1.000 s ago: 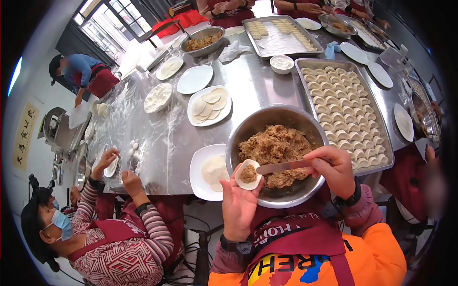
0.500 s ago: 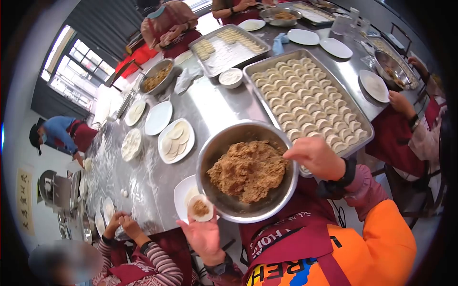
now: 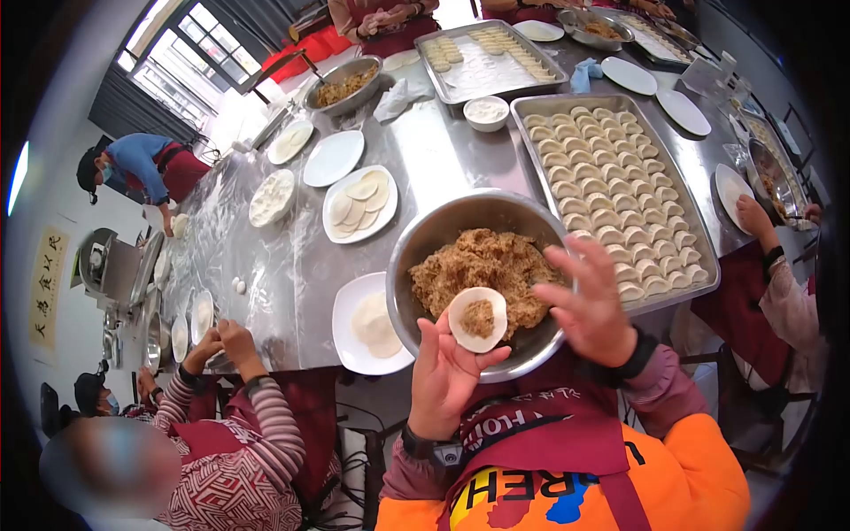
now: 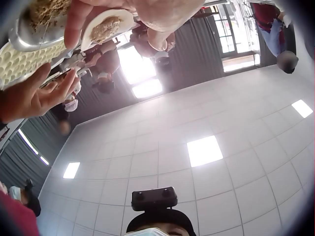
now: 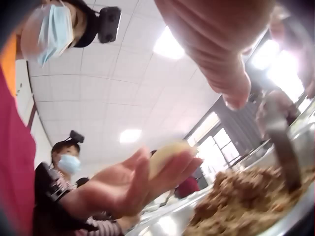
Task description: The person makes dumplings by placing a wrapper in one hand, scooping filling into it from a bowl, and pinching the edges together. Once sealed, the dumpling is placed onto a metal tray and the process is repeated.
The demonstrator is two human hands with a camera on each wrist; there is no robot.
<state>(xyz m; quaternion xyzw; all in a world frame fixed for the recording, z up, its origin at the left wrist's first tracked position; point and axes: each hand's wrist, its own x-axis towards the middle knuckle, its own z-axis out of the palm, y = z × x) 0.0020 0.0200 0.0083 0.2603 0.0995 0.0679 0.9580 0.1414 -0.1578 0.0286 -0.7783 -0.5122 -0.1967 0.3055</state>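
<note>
On my left hand point(image 3: 447, 376), palm up, lies a round dumpling wrapper point(image 3: 478, 319) with a dab of brown filling in its middle; the thumb stands beside it and the fingers curl under and hold it. Below the wrapper is a steel bowl point(image 3: 522, 359) with a mound of filling point(image 3: 487, 261). My right hand point(image 3: 595, 305) hovers over the bowl's right side, fingers spread and holding nothing. In the right wrist view a flat metal spatula point(image 5: 284, 147) stands tilted in the filling, apart from the right hand; the head view hides most of it.
Behind the bowl at right lies a metal tray point(image 3: 673, 298) with rows of shaped dumplings. A plate point(image 3: 348, 311) of flour stands left of the bowl, and a plate point(image 3: 333, 217) of wrappers farther back. Another person point(image 3: 221, 478) sits at the left side of the table.
The right hand has let go of the spatula and spread its fingers, moving nearer to the left hand. The left hand has brought the filled wrapper over the bowl's near edge.
</note>
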